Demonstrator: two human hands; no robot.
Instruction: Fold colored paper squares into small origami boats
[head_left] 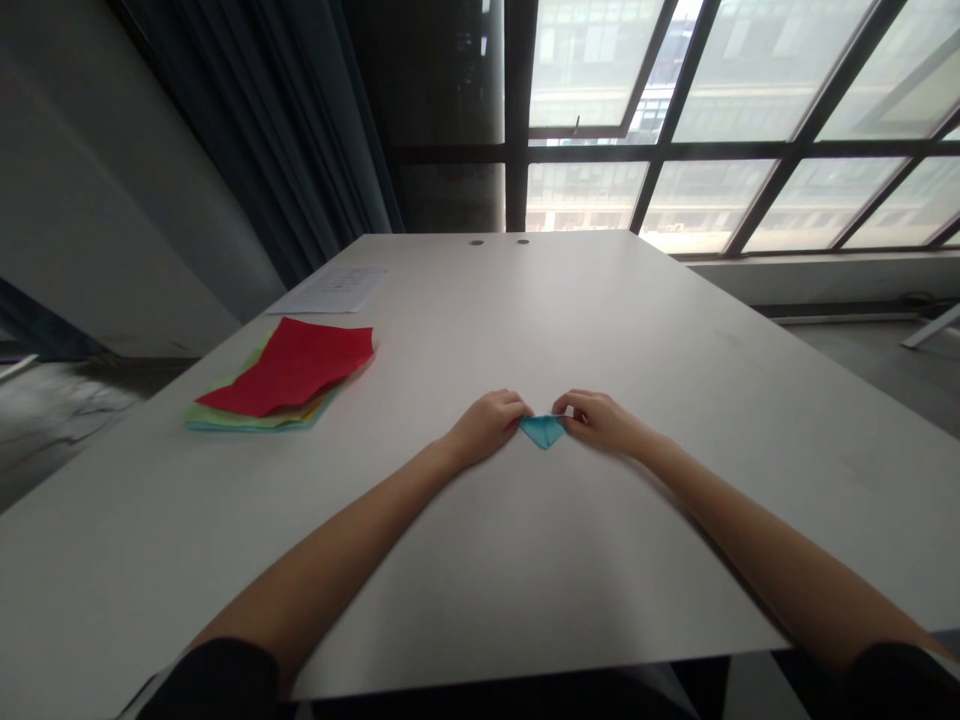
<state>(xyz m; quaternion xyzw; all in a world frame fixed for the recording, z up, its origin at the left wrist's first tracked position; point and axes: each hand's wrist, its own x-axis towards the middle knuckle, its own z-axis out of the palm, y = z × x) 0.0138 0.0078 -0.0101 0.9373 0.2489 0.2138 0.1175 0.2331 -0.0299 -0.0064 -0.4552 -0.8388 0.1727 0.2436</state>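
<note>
A small folded piece of blue paper [543, 431] lies on the white table [570, 560], shaped like a triangle with its tip toward me. My left hand [489, 424] pinches its left corner with closed fingers. My right hand [598, 420] pinches its right corner the same way. Both hands rest low on the tabletop near its middle, and the fingers hide the upper edge of the paper.
A stack of coloured sheets [283, 385] with a red one on top lies at the left. A white printed sheet [334, 289] lies behind it near the far left edge. Dark curtains and large windows stand beyond the table.
</note>
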